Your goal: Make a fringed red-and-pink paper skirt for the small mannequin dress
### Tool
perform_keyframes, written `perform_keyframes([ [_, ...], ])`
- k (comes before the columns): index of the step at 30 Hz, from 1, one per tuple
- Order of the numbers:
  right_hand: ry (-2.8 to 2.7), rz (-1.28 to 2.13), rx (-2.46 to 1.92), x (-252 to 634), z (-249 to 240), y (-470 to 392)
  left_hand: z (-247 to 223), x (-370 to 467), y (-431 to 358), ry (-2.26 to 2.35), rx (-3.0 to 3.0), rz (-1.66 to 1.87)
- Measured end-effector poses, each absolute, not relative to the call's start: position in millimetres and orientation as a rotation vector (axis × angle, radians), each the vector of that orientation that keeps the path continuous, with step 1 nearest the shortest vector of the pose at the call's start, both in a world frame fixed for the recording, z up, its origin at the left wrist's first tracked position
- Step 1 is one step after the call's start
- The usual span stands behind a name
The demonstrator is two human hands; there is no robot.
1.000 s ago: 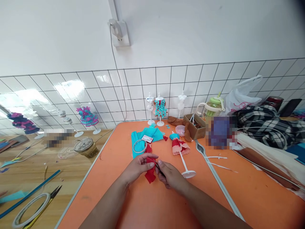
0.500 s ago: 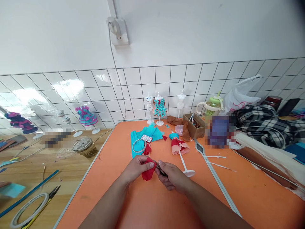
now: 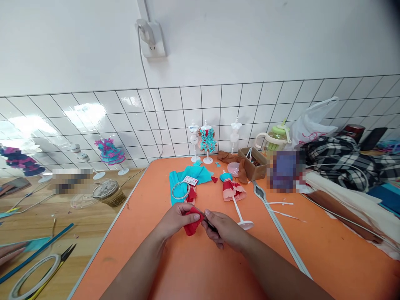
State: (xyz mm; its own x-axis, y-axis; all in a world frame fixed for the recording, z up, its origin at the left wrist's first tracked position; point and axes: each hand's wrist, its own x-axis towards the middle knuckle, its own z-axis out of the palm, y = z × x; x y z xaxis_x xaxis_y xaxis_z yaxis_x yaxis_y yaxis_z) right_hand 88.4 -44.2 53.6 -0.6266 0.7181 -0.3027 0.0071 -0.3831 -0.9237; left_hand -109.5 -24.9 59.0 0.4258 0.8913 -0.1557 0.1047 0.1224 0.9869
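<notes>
My left hand (image 3: 175, 219) pinches a small piece of red cloth (image 3: 191, 228) above the orange mat. In my right hand (image 3: 225, 228) are dark thread snips (image 3: 210, 225), their tips against the cloth's right edge; the blades are mostly hidden. Just beyond lie turquoise cloth (image 3: 200, 174), a ring-shaped roll of tape (image 3: 189, 190) and a small printed card (image 3: 191, 180). Red scraps (image 3: 191, 194) lie beside the roll. To the right, a miniature dress form (image 3: 237, 210) lies tilted, wearing a red, pink and turquoise dress (image 3: 229, 191).
Small dress forms (image 3: 207, 141) stand along the tiled wall. A cardboard box (image 3: 254, 168), a green-lidded jug (image 3: 278, 137) and plaid cloth (image 3: 337, 154) are at right. At left are a glass jar (image 3: 109, 193), yellow-handled scissors (image 3: 64, 256), a tape roll (image 3: 18, 287) and another person's hand (image 3: 11, 252).
The whole view has shifted slightly left. My hands keep nearly the same grip on the red cloth and snips. At far left, the other person's hand reaches further into view.
</notes>
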Motion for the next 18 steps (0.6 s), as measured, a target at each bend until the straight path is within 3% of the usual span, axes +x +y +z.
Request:
perform_keyframes([
  [18,-1.284,2.071,-1.066,84.0,54.6,-42.3,60.0,-100.5,-25.9,1.014,1.397,0.648],
])
